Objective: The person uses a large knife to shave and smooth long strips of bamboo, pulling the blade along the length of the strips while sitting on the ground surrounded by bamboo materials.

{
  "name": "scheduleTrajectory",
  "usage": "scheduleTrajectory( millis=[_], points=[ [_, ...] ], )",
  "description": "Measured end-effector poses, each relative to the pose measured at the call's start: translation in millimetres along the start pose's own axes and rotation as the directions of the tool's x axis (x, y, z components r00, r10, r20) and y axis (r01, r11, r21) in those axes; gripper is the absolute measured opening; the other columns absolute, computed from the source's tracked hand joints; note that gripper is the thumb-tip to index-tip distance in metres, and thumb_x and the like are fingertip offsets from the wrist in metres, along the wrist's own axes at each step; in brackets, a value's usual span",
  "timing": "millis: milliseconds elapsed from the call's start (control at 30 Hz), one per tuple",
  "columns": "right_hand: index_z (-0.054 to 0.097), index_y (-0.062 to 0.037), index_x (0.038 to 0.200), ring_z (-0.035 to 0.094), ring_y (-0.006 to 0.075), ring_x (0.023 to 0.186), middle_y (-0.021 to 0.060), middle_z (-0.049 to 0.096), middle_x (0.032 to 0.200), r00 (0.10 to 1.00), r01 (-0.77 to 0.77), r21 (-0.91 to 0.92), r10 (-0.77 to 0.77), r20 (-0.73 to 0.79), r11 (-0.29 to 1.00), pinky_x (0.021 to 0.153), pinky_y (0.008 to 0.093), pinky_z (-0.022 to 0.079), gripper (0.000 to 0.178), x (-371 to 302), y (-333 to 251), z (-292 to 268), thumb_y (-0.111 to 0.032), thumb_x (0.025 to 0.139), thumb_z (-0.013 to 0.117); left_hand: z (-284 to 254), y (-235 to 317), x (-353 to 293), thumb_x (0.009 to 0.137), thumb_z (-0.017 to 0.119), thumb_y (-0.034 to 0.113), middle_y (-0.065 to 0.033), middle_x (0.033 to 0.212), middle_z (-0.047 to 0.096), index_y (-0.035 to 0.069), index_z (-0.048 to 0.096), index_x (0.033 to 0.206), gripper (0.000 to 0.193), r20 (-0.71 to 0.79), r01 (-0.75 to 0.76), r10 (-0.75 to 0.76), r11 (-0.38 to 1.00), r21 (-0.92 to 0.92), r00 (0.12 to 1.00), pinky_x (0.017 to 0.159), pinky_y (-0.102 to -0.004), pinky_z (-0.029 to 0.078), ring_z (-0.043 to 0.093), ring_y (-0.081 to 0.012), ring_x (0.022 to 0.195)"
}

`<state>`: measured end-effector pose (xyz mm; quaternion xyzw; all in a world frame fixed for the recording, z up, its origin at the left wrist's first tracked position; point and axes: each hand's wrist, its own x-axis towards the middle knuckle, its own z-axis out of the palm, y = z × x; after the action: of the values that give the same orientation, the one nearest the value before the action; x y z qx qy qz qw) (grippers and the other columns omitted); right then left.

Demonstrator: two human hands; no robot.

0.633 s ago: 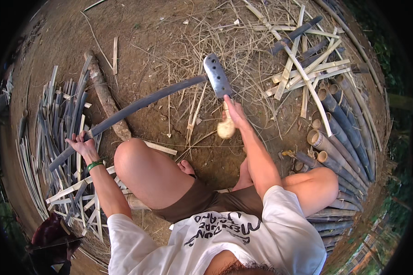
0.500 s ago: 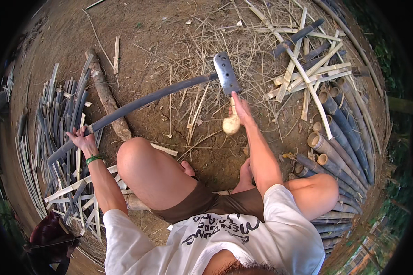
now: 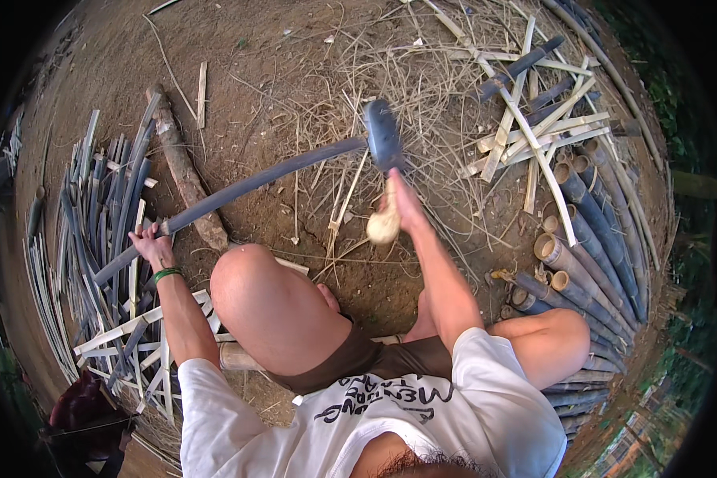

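My left hand (image 3: 153, 244) is closed round a long dark bamboo strip (image 3: 267, 177), near its left end. The strip slopes up to the right, passing over a rough wooden log (image 3: 185, 167). My right hand (image 3: 406, 205) grips a cleaver (image 3: 384, 137) by its pale, bulb-ended wooden handle. Motion blurs the broad dark blade, which points away from me across the strip's far right end. Whether blade and strip touch I cannot tell.
Split bamboo strips (image 3: 119, 191) lie heaped at the left. Bamboo poles (image 3: 593, 211) are stacked at the right, below crossed pale slats (image 3: 562, 123). Thin shavings (image 3: 446, 95) cover the ground ahead. My bent knees (image 3: 251, 279) flank the space before me.
My right hand and the cleaver have shifted left and slightly nearer, and the blade has turned. My left hand has moved a little right with the bamboo strip, whose far end sits lower.
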<state>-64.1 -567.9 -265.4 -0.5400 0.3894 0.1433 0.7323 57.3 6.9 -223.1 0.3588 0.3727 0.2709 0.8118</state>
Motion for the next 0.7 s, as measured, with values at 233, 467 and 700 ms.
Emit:
scheduleTrajectory(
  millis=[233, 467, 700],
  points=[
    [0.057, -0.0042, 0.09, 0.058, 0.0131, 0.049, 0.0059, 0.057, 0.063, 1.0, -0.011, 0.024, 0.011, -0.019, 1.0, 0.045, 0.0311, 0.053, 0.052, -7, -11, 9, -0.056, 0.095, 0.054, -15, -2, 10, 0.104, 0.039, 0.048, 0.0011, 0.06, 0.021, 0.006, 0.046, 0.089, 0.046, -0.112, 0.057, -0.063, 0.997, -0.059, 0.992, 0.047, -0.0286, 0.034, 0.024, -0.0144, 0.046],
    [0.055, -0.0061, 0.086, 0.057, 0.0146, 0.05, 0.0058, 0.056, 0.065, 0.998, 0.034, -0.261, -0.019, 0.06, 0.965, 0.046, 0.0298, 0.051, 0.057, -18, 0, 10, -0.063, 0.092, 0.054, -28, -3, 26, 0.103, 0.04, 0.042, -0.0015, 0.067, 0.027, 0.006, 0.046, 0.094, 0.038, -0.172, 0.078, -0.085, 0.996, -0.052, 0.981, 0.046, -0.0301, 0.034, 0.029, -0.0152, 0.049],
    [0.055, -0.0055, 0.086, 0.058, 0.0143, 0.049, 0.0054, 0.055, 0.062, 0.996, 0.078, -0.271, -0.063, 0.064, 0.96, 0.044, 0.0301, 0.053, 0.052, -28, 3, 18, -0.057, 0.094, 0.055, -18, -5, 29, 0.103, 0.038, 0.039, -0.0009, 0.063, 0.024, 0.003, 0.049, 0.092, 0.04, -0.236, 0.054, -0.057, 0.998, -0.019, 0.97, 0.047, -0.0313, 0.033, 0.028, -0.0155, 0.051]
  ],
)
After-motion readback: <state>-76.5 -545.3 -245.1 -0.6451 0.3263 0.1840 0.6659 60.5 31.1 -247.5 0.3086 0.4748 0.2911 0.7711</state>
